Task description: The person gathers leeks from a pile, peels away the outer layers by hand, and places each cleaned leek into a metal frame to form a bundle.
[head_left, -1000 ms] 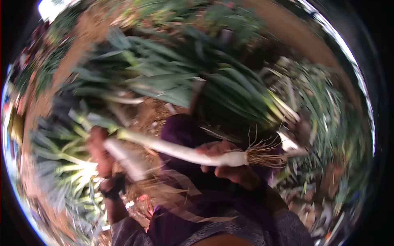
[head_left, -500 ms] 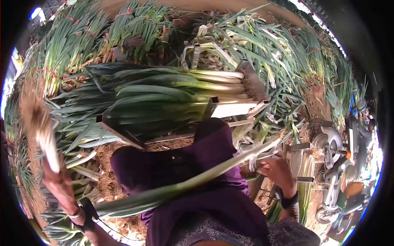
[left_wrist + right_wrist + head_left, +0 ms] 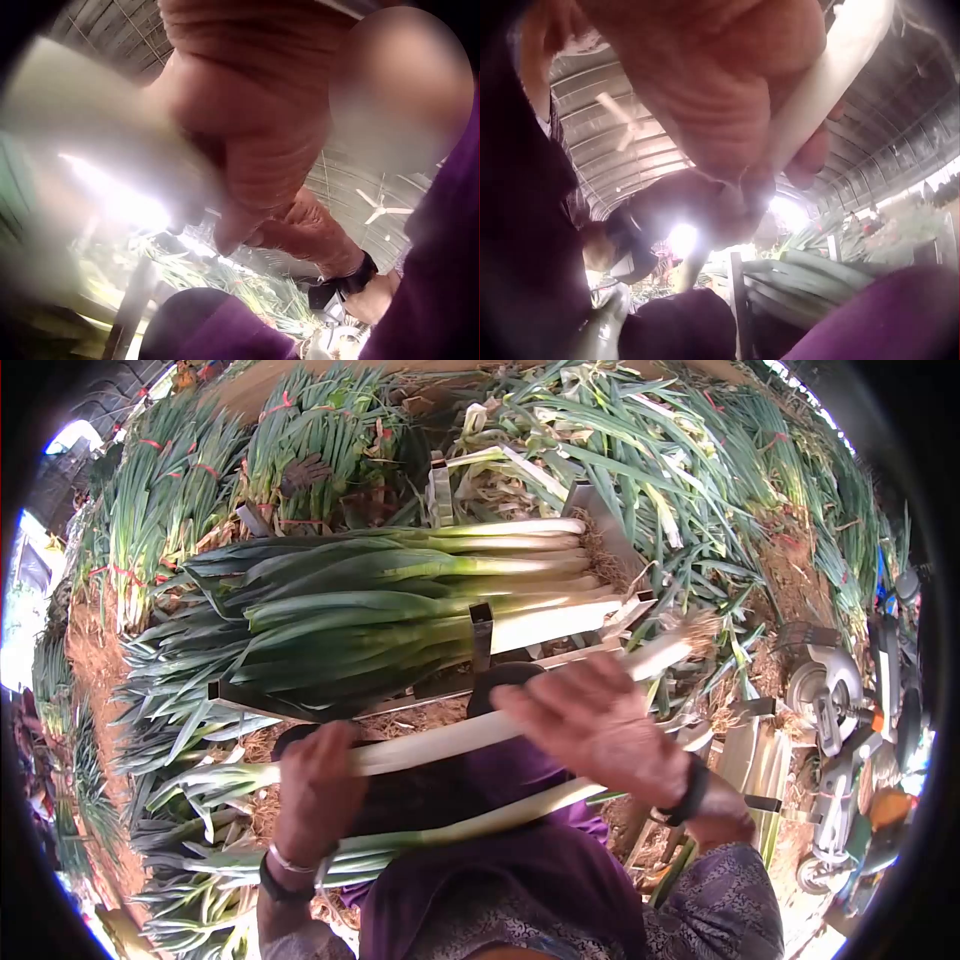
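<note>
In the head view a long leek (image 3: 440, 745) lies across both hands above the person's lap, roots to the right. The left hand (image 3: 318, 790) grips it near where the white turns green. Over its white part the right hand (image 3: 600, 725) curls its fingers, close to the root end. In the right wrist view the white stalk (image 3: 829, 86) passes between the right hand's (image 3: 720, 97) thumb and fingers. The left hand (image 3: 247, 112) fills the left wrist view, a blurred stalk beside it. A second leek (image 3: 500, 818) lies across the lap below.
Ahead, a metal-posted rack (image 3: 481, 632) holds a row of leeks (image 3: 370, 605). Loose leaves (image 3: 610, 440) are heaped behind it, with tied bundles (image 3: 150, 510) at the back left. More leeks lie left. Right stand a smaller frame (image 3: 765, 803) with stalks and a wheeled metal device (image 3: 825, 700).
The left hand has come in from the far left onto a leek. The right hand has moved left and up and now grips that leek. The other leek lies lower across the lap.
</note>
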Available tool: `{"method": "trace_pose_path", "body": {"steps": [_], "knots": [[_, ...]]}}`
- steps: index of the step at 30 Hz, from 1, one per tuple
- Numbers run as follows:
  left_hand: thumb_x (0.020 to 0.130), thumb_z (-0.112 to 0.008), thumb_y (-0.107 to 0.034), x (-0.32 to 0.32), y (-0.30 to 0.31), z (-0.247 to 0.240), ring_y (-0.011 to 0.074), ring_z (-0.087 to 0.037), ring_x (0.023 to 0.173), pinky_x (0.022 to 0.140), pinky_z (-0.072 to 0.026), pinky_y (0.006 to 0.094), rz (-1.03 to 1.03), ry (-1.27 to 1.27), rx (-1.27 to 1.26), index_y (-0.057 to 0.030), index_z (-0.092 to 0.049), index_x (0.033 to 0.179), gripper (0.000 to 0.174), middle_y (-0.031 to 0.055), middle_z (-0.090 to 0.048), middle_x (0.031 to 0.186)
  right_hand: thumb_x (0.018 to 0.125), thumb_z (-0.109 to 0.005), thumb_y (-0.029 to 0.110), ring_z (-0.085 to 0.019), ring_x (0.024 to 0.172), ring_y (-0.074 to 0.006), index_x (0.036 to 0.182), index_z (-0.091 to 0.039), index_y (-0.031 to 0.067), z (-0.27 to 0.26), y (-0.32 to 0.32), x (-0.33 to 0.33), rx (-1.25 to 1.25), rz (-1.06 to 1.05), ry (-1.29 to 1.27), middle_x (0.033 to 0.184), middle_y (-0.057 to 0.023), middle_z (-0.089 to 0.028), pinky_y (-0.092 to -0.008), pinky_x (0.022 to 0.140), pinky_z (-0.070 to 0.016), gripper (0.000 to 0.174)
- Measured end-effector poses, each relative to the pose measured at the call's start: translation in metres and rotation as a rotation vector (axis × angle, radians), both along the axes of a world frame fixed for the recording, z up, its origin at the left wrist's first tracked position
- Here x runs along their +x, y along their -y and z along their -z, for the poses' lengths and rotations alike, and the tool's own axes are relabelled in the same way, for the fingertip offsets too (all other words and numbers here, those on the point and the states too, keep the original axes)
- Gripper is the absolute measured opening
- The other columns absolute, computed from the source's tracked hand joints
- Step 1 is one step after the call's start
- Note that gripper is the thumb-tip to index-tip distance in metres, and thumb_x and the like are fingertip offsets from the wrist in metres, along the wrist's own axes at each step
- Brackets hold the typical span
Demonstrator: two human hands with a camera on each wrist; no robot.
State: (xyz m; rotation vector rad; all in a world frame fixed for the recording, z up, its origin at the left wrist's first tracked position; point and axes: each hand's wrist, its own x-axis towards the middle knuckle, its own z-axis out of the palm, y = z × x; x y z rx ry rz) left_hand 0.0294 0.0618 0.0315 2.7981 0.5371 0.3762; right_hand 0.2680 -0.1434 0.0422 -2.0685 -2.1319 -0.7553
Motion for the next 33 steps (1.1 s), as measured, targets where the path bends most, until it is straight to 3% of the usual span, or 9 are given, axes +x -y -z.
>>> {"method": "trace_pose_path", "body": {"steps": [5,14,17,20,23,25,26,30,33], "knots": [[0.060,-0.067,-0.004,-0.052,-0.032,-0.007,0.0285,-0.057,0.065,0.063,-0.0424,0.0392,-0.106,-0.111,0.058,-0.0091,-0.055,0.081,0.025,0.0074,-0.056,0.071,0.072,-0.068,0.018,-0.054,0.075,-0.0136,0.099,-0.064,0.0161,0.007,0.012,0.034,0.023,-0.003,-0.360,0.080,0.0023,-0.055,-0.0316,0.073,-0.0401,0.028],[0.069,-0.058,0.002,0.038,-0.088,-0.122,0.0242,-0.058,0.074,0.067,-0.0402,0.0373,-0.137,-0.034,1.033,-0.0072,-0.059,0.088,0.021,0.0077,-0.058,0.077,0.084,-0.065,0.020,-0.060,0.090,-0.0326,0.107,-0.052,0.0088,0.051,-0.101,0.116,0.145,-0.144,-0.624,0.092,-0.0124,-0.060,-0.0457,0.081,-0.0458,0.029],[0.065,-0.060,0.002,0.092,-0.118,-0.102,0.0223,-0.058,0.078,0.073,-0.0414,0.0365,-0.099,-0.101,0.946,-0.0098,-0.058,0.094,0.032,0.0052,-0.060,0.083,0.086,-0.062,0.020,-0.059,0.094,-0.0327,0.107,-0.053,0.0064,0.073,-0.123,0.151,-0.133,0.038,-0.758,0.096,-0.0126,-0.060,-0.0456,0.084,-0.0441,0.027],[0.071,-0.076,-0.031,0.152,-0.134,-0.015,0.0220,-0.057,0.084,0.074,-0.0380,0.0417,0.043,-0.174,0.743,-0.0145,-0.058,0.091,0.032,0.0026,-0.059,0.081,0.085,-0.061,0.020,-0.056,0.097,-0.0303,0.105,-0.055,0.0065,0.153,-0.113,0.194,-0.188,0.149,-0.623,0.100,-0.0107,-0.059,-0.0433,0.084,-0.0434,0.025],[0.084,-0.063,-0.030,0.183,-0.139,0.103,0.0294,-0.058,0.088,0.075,-0.0392,0.0469,0.082,-0.310,0.349,-0.0150,-0.061,0.086,0.015,0.0074,-0.062,0.084,0.085,-0.059,0.019,-0.052,0.101,-0.0275,0.104,-0.059,0.0075,0.240,-0.081,0.224,-0.125,0.273,-0.516,0.105,-0.0091,-0.058,-0.0393,0.088,-0.0412,0.022],[0.089,-0.056,-0.028,0.206,-0.132,0.110,0.0301,-0.057,0.091,0.077,-0.0420,0.0470,-0.019,-0.339,0.164,-0.0146,-0.063,0.090,0.015,0.0066,-0.062,0.087,0.084,-0.059,0.020,-0.046,0.104,-0.0264,0.107,-0.061,0.0088,0.219,-0.068,0.222,-0.628,0.340,-0.031,0.109,-0.0090,-0.056,-0.0379,0.094,-0.0368,0.025],[0.089,-0.056,-0.028,0.211,-0.129,0.105,0.0301,-0.057,0.092,0.078,-0.0426,0.0465,-0.014,-0.365,0.145,-0.0143,-0.063,0.091,0.015,0.0064,-0.062,0.087,0.082,-0.061,0.018,-0.045,0.101,-0.0276,0.102,-0.061,0.0098,0.246,-0.065,0.232,-0.471,0.267,-0.023,0.099,-0.0067,-0.054,-0.0410,0.089,-0.0376,0.022],[0.086,-0.059,-0.031,0.219,-0.130,0.112,0.0310,-0.058,0.095,0.079,-0.0449,0.0460,0.029,-0.433,0.049,-0.0123,-0.064,0.095,0.021,0.0090,-0.062,0.090,0.078,-0.064,0.017,-0.047,0.094,-0.0286,0.089,-0.058,0.0117,0.233,-0.072,0.211,0.050,0.262,-0.726,0.086,-0.0045,-0.053,-0.0434,0.084,-0.0388,0.013],[0.080,-0.066,-0.032,0.229,-0.145,0.117,0.0343,-0.058,0.092,0.081,-0.0454,0.0436,0.066,-0.488,-0.117,-0.0089,-0.065,0.091,0.025,0.0119,-0.063,0.091,0.080,-0.066,0.019,-0.051,0.101,-0.0297,0.109,-0.059,0.0107,0.230,-0.080,0.218,-0.107,0.205,-0.717,0.101,-0.0102,-0.055,-0.0429,0.091,-0.0381,0.031]]}}
